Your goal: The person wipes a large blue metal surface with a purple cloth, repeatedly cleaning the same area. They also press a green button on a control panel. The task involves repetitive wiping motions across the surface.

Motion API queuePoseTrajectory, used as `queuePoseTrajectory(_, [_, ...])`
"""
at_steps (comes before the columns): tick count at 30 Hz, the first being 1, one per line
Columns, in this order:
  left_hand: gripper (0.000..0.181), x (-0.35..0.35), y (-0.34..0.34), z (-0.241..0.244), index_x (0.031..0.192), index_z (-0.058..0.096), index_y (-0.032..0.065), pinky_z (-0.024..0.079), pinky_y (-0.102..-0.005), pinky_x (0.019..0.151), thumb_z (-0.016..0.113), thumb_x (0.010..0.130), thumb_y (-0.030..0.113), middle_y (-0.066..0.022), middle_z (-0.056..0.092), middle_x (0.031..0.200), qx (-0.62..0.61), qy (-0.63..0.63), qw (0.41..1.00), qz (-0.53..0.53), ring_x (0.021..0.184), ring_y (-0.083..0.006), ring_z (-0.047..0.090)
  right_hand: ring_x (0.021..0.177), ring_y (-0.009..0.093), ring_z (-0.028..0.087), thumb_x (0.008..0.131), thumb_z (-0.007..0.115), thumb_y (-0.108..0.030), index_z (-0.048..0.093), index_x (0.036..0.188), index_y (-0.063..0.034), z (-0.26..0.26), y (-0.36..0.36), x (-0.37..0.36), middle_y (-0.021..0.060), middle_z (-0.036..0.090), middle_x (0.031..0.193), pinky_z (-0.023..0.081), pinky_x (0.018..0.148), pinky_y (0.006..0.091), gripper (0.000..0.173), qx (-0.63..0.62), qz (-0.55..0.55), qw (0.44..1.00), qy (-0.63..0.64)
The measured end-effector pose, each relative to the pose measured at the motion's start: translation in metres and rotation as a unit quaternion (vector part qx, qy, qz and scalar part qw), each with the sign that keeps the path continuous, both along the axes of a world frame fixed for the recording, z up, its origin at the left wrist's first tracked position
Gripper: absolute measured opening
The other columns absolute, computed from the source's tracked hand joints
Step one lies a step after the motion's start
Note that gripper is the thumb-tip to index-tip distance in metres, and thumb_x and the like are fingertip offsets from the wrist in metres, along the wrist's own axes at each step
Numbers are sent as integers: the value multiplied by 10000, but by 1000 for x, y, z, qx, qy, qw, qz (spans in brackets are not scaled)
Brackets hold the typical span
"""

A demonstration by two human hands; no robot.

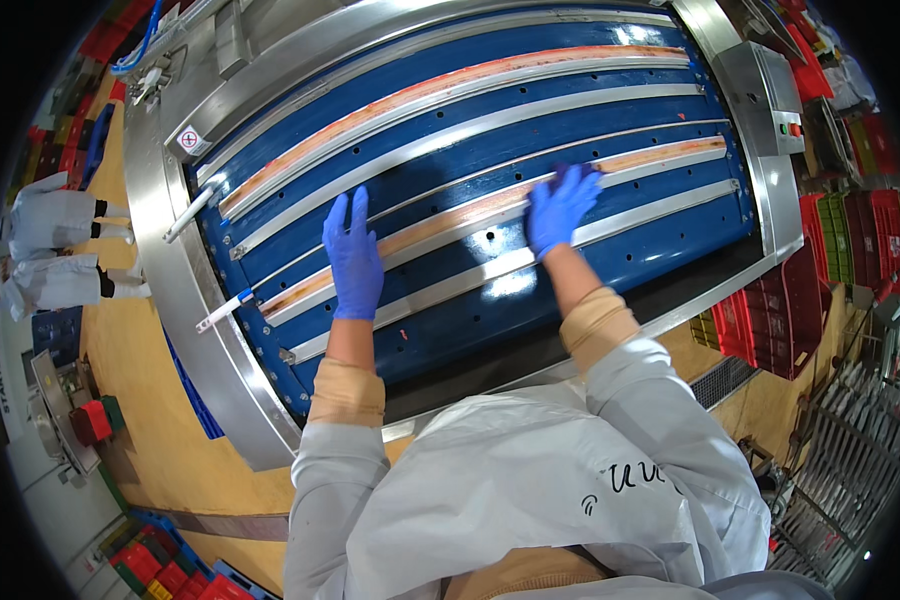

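Note:
My left hand (355,259), in a blue glove, is over a long brown-stained strip (465,214) on the blue bed (435,300) of a stainless-steel machine. Its fingers point away from me, slightly apart, with nothing held. Farther right, my blue-gloved right hand (562,210) lies at the same strip. A dark patch shows behind its fingers; whether that is a cloth or shadow, I cannot tell. Beyond the hands runs a thin rod (450,180), in line with a white handle (225,310) at the left edge. A second stained strip (450,84) crosses the bed's far side.
Metal bars (457,274) cross the bed. A control box (765,97) with green and red buttons stands right. Red crates (780,322) sit beside the machine near a floor drain (722,381). Two people in white coats (56,217) stand left. Lower right is a metal rack (847,442).

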State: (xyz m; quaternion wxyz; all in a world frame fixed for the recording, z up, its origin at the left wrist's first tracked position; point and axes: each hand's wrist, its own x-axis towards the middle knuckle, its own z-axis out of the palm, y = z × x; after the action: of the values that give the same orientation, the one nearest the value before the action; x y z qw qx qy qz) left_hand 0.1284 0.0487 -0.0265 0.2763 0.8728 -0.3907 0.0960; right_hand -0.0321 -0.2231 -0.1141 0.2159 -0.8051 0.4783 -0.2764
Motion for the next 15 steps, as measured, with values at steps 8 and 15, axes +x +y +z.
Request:
queuePoseTrajectory(8, [745,-9,70,9,1552,396,118,314,-423,1171,569,873,-134,-132,406,1555,-19,31,998,52,1420,-346,391,1510,521,57,984,540,-431,300,1589,-201,4,206,74,193,164,1644,61,1216,651,691,-80,435,883,154])
queuePoseTrajectory(15, [741,-19,108,35,1548,413,120,321,-447,1164,574,865,-116,-205,408,1513,10,28,997,67,1395,-377,403,1509,396,220,988,532,-327,401,1527,-300,16,151,70,81,347,1585,195,1158,719,556,-202,520,808,186])
